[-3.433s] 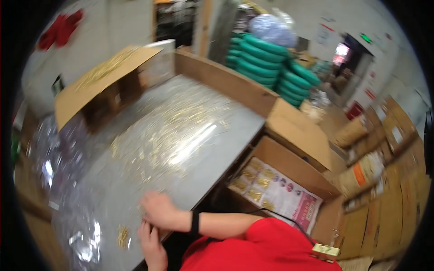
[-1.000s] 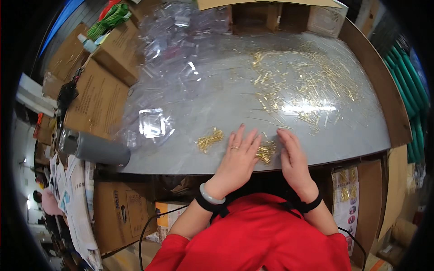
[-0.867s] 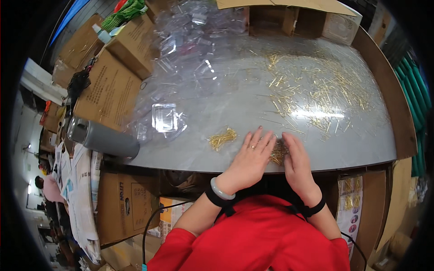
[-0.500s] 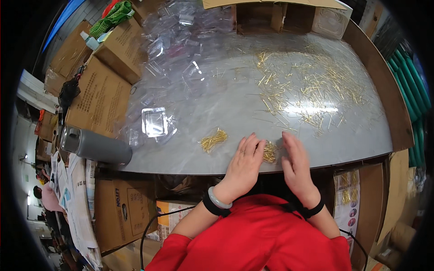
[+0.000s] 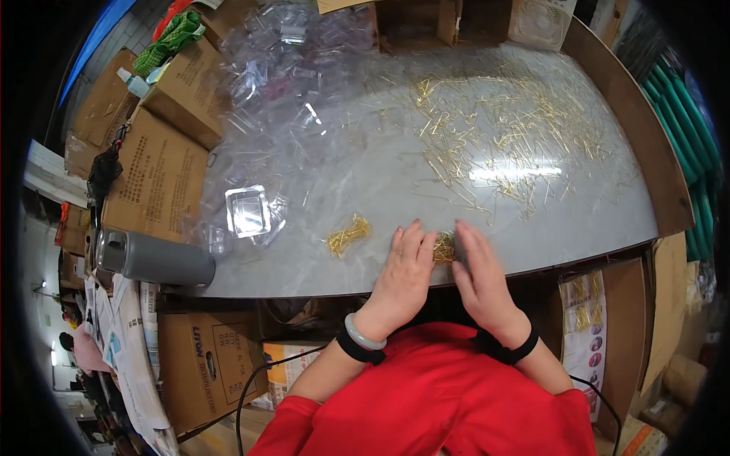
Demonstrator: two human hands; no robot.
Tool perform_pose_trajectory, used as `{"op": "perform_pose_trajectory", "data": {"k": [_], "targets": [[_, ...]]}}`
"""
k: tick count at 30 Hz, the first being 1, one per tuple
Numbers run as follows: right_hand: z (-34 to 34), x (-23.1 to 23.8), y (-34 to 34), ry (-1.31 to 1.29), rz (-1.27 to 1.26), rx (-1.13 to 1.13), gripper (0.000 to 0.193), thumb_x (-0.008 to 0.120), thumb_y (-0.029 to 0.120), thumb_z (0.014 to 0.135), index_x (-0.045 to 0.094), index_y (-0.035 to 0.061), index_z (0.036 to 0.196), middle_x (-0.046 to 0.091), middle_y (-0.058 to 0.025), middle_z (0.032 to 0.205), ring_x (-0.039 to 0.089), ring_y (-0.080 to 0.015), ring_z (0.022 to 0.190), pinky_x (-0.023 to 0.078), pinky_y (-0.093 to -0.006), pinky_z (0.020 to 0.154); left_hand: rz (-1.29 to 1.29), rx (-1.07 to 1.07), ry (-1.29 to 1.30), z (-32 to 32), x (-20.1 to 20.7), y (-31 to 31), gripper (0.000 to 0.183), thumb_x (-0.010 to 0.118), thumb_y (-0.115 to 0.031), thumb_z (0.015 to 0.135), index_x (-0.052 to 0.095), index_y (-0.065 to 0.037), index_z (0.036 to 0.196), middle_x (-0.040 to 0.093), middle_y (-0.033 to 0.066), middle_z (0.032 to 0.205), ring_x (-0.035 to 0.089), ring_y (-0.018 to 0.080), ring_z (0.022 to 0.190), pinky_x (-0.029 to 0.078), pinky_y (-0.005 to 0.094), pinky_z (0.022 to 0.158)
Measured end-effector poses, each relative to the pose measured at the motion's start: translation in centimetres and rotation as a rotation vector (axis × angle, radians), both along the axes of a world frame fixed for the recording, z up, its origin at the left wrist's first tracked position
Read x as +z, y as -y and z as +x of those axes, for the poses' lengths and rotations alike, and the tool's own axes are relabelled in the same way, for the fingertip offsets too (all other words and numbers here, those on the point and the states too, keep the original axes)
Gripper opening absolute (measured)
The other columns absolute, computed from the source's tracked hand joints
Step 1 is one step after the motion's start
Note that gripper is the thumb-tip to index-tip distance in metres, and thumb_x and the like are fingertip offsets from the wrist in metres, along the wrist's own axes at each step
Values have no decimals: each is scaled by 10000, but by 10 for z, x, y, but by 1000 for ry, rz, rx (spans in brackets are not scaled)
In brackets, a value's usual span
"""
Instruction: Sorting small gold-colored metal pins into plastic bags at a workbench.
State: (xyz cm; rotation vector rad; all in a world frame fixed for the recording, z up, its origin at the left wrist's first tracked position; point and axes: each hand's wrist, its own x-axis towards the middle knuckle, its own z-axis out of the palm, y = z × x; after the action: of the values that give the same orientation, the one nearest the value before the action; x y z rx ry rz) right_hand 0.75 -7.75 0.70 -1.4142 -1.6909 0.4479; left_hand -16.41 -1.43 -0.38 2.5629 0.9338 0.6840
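Note:
A small heap of gold-coloured wire hooks [image 5: 444, 247] lies near the table's front edge, between my two hands. My left hand [image 5: 403, 270] lies at its left side, fingers stretched forward and close together. At its right side, my right hand [image 5: 485, 277] stands on edge, fingers straight, with the thumb near the heap. Both hands touch or nearly touch the wires, whose lower part is hidden. A second bundle of the same hooks [image 5: 349, 235] lies to the left, apart from my hands. Many loose gold hooks [image 5: 517, 137] are strewn across the right half of the table.
Clear plastic boxes [image 5: 248, 211] pile up along the left of the grey table [image 5: 319, 270]. A grey bottle [image 5: 163, 258] lies at the front left corner. Cardboard boxes [image 5: 156, 175] wall the left side, and a cardboard strip [image 5: 635, 121] borders the right.
My right hand has come in closer to the heap, narrowing the gap between my hands. The whole view has shifted a little. The second bundle lies unchanged.

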Motion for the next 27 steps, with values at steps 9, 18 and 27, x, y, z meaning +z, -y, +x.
{"op": "perform_pose_trajectory", "data": {"k": [9,18,27], "targets": [[-14,-8,-15,440,119,20,476,592,-5,846,549,-55,1318,552,-207,1375,507,-381,1330,412,-468,1134,-46,4,42,-7,-1,3,670,565,7,944,251,82,1531,385,322,1487,400,482,1375,337,514,1171],[-16,0,-13,397,104,21,500,641,0,804,573,-44,1298,565,-193,1358,524,-371,1309,414,-469,1137,30,56,-22,-11,0,17,615,494,17,928,292,134,1496,348,342,1513,385,480,1399,312,527,1187],[-21,-9,-14,438,165,-42,477,652,-20,806,591,-29,1279,594,-178,1320,553,-371,1275,444,-474,1114,-123,63,148,-13,4,21,527,480,23,971,374,93,1483,400,328,1497,408,460,1400,317,510,1181]]}}
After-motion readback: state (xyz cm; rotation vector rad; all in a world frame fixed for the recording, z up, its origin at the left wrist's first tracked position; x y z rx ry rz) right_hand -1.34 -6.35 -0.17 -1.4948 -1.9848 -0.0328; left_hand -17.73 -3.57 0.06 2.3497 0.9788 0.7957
